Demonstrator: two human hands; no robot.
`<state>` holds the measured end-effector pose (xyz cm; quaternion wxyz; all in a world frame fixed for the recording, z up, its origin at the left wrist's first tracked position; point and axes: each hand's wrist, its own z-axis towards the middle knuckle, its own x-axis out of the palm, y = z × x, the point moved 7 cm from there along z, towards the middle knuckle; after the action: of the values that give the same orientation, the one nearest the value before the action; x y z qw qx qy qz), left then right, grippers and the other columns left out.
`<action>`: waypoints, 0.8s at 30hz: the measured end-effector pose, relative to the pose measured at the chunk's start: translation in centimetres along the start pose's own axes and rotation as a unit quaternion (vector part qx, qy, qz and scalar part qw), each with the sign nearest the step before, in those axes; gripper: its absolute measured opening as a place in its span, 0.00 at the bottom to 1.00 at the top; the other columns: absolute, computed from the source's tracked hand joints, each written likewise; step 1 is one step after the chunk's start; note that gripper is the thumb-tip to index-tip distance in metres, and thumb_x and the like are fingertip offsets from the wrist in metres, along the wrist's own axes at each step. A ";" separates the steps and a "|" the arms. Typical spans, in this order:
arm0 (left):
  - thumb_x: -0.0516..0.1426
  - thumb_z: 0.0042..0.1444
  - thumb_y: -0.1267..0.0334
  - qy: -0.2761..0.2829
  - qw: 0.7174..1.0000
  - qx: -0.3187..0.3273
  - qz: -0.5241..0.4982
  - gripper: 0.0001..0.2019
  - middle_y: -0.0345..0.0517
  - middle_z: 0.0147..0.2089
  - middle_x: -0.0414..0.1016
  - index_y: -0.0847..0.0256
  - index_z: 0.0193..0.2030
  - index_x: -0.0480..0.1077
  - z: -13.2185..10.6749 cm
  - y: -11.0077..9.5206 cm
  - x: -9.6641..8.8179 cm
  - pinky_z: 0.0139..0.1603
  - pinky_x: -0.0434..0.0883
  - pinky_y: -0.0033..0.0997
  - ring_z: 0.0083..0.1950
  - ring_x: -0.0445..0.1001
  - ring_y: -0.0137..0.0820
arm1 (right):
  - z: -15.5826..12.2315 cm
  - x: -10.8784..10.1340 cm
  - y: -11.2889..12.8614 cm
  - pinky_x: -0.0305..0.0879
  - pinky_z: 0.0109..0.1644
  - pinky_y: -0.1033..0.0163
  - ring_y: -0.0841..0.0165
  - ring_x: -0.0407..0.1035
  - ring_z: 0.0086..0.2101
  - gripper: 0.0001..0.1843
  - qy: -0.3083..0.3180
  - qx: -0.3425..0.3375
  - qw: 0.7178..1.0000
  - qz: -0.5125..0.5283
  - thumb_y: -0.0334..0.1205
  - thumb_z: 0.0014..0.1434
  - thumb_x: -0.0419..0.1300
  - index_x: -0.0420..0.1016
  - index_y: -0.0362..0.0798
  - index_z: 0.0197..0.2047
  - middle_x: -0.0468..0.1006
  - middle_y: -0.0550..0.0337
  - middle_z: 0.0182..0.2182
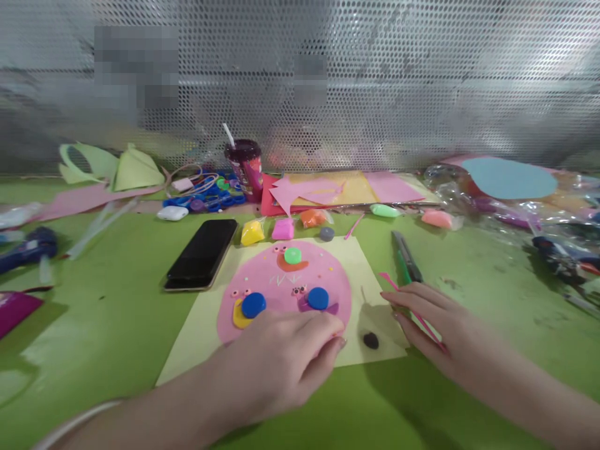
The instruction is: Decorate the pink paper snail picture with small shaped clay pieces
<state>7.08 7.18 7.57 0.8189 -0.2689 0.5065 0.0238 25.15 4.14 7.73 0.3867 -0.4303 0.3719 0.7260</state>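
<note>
My left hand (300, 350) rests over the lower edge of a pink paper circle (281, 287), its fingers curled and pressed together. Whatever they hold, if anything, is hidden. The circle lies on a pale yellow sheet (360, 269) and carries blue bottle caps (254, 305), a green cap (293, 255), clay pieces and small eyes. My right hand (431, 319) holds a thin pink stick (389, 281) that passes between its fingers. A dark lump of clay (370, 340) sits on the sheet between my hands. A utility knife (406, 256) lies just beyond my right fingers.
A black phone (202, 255) lies left of the sheet. Behind are wrapped clay packs (253, 232), a lidded cup with a straw (246, 172), blue scissors (220, 200) and coloured paper (328, 187). Glue guns (30, 247) lie at both sides; a perforated metal wall (375, 81) closes the back.
</note>
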 end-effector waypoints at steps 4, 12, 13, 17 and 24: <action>0.45 0.67 0.67 0.038 0.996 0.062 0.055 0.12 0.43 0.31 0.74 0.61 0.43 0.69 0.1 -1.1 0.7 0.26 0.61 0.28 0.28 0.71 0.30 | -0.6 -0.1 -1.6 0.74 0.41 0.52 0.58 0.75 0.39 0.16 -0.021 -0.034 0.995 -0.091 0.34 0.67 0.46 0.72 0.45 0.49 0.78 0.49 0.42; 0.44 0.66 0.68 0.066 0.985 0.115 0.113 0.14 0.42 0.28 0.73 0.68 0.51 0.66 -0.3 -3.7 3.3 0.16 0.58 0.35 0.22 0.69 0.33 | -0.5 -0.9 -2.4 0.74 0.43 0.54 0.59 0.74 0.42 0.16 -0.022 -0.047 0.996 -0.075 0.41 0.68 0.49 0.65 0.47 0.56 0.77 0.50 0.45; 0.45 0.65 0.67 0.071 0.983 0.112 0.125 0.15 0.42 0.28 0.74 0.71 0.55 0.63 -0.2 -3.9 3.7 0.15 0.59 0.36 0.22 0.70 0.34 | -0.4 -1.1 -2.1 0.73 0.44 0.54 0.59 0.74 0.43 0.15 -0.023 -0.053 0.996 -0.068 0.41 0.69 0.48 0.65 0.47 0.56 0.77 0.50 0.45; 0.54 0.62 0.62 0.141 0.970 0.066 0.187 0.29 0.42 0.29 0.76 0.78 0.65 0.50 0.4 -3.7 5.5 0.13 0.60 0.36 0.21 0.72 0.36 | 0.4 -1.0 -1.7 0.73 0.43 0.51 0.57 0.74 0.41 0.15 -0.004 -0.077 0.995 -0.069 0.38 0.69 0.48 0.67 0.45 0.55 0.77 0.46 0.43; 0.48 0.64 0.62 0.118 0.969 0.067 0.207 0.23 0.43 0.25 0.74 0.77 0.61 0.57 0.6 -3.3 6.3 0.11 0.57 0.36 0.17 0.69 0.37 | 1.9 0.1 -2.6 0.72 0.43 0.45 0.54 0.72 0.40 0.21 0.027 -0.071 0.996 -0.055 0.46 0.65 0.53 0.71 0.41 0.54 0.78 0.44 0.42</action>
<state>11.70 3.15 3.85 0.7464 -0.1036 0.6449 0.1270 26.79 6.96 7.79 0.3840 -0.4960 0.3057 0.7163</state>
